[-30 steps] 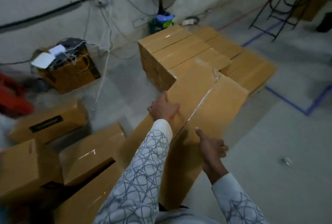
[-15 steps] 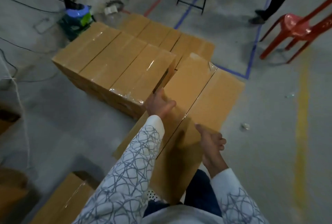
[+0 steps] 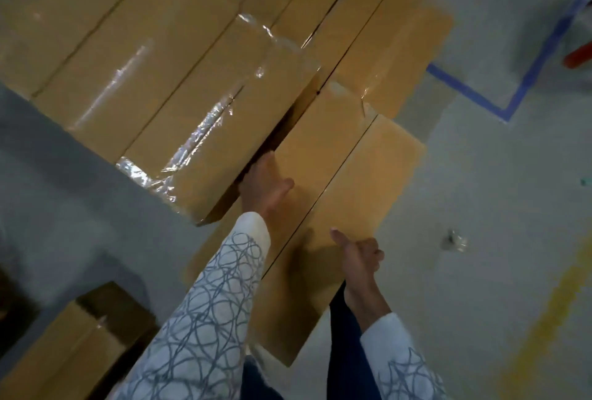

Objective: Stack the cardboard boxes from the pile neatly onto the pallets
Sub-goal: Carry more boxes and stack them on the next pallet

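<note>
I carry a long brown cardboard box (image 3: pixel 346 181) with a taped seam down its top. My left hand (image 3: pixel 262 188) grips its left edge, fingers hidden down the side, next to the stack. My right hand (image 3: pixel 360 257) grips its right edge near my body, thumb on top. The far end of the box reaches over the stacked boxes (image 3: pixel 153 56), which lie in rows; several have shiny clear tape. The pallet beneath them is hidden.
Another cardboard box (image 3: pixel 64 354) lies on the grey concrete floor at the lower left. Blue tape (image 3: pixel 499 104) marks a corner on the floor to the right. Yellow paint (image 3: pixel 551 313) runs along the right. A small scrap (image 3: pixel 453 239) lies nearby.
I have stepped closer to the stack with the box, both hands holding as before. The stack now fills the upper left, and the fan, chair and other person have left the view.
</note>
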Tool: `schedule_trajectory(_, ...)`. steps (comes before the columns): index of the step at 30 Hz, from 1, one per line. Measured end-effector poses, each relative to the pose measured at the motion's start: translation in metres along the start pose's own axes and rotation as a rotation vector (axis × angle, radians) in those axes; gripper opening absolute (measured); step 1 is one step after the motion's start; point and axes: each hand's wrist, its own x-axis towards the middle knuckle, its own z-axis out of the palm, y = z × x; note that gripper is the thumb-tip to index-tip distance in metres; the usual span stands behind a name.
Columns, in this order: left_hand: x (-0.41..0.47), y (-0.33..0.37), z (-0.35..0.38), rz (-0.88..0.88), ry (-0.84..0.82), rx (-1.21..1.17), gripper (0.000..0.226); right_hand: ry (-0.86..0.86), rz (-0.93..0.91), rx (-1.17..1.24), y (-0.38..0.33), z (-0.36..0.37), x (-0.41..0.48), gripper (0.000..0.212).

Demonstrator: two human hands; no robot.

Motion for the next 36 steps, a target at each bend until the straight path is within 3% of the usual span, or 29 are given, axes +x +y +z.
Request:
schedule_trajectory(5,0.085,-0.003,0.065,-0.094,0.072,-0.009,0.093,0.049,0.038,-0.114,-0.040,0.023,0.094,0.104)
schedule_trajectory(11,0.129,-0.005,0.095,-0.003,0.145,0.147,0.099,-0.134,0.067,0.016,-0.037,0.033,0.129,0.138)
schedule_trajectory(16,0.131,-0.009,0.094,0.013,0.195,0.193,0.091,-0.188,0.073,0.050,-0.037,0.038,0.136,0.120)
schedule_trajectory(20,0.122,-0.011,0.092,-0.031,0.254,0.169,0.082,-0.214,0.071,0.049,-0.041,0.033,0.133,0.090)
schedule_trajectory(24,0.120,-0.009,0.082,-0.068,0.239,0.164,0.076,-0.260,0.125,0.106,-0.048,0.028,0.129,0.074)
schedule_trajectory(30,0.122,0.001,0.067,-0.147,0.245,0.090,0.069,-0.275,0.142,0.159,-0.053,0.031,0.119,0.065)
schedule_trajectory(36,0.128,-0.001,0.055,-0.188,0.272,0.020,0.063,-0.288,0.132,0.164,-0.057,0.044,0.114,0.074)
